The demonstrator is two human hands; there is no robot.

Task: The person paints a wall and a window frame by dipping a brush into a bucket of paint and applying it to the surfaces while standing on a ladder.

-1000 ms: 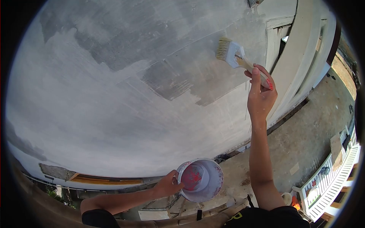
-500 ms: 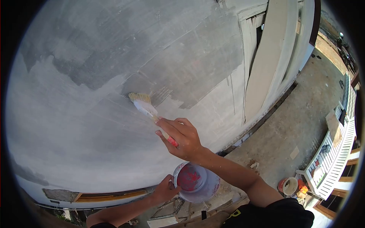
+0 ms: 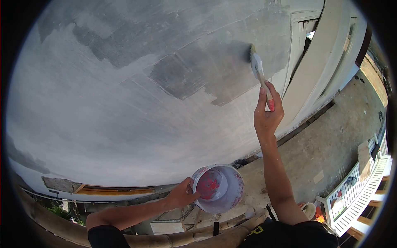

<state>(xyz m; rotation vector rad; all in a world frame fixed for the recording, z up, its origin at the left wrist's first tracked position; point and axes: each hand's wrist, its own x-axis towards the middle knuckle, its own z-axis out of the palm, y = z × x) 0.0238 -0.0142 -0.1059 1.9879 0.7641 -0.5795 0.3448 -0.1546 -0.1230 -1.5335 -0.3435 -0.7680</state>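
My right hand (image 3: 269, 111) grips a paintbrush (image 3: 257, 66) by its handle, which has a red end. The bristles touch a grey patch of the wall (image 3: 124, 124), close to the window frame on the right. Lower down, my left hand (image 3: 184, 193) is closed on the rim of a paint bucket (image 3: 235, 186), tilted so that its inside shows. Red stains and a pale liquid are visible in the bucket. Around the grey patches, the wall has a whitish coat with streaky edges.
Bamboo poles (image 3: 165, 240) run below the bucket. A white slatted bench (image 3: 355, 196) stands at the lower right, beside another bucket (image 3: 307, 210) on the concrete floor (image 3: 306, 161). A wooden window frame (image 3: 304, 82) borders the wall on the right.
My right hand has carried the paintbrush up and to the right across the wall, from the whitish area to the grey patch near the window frame. My left hand still holds the bucket.
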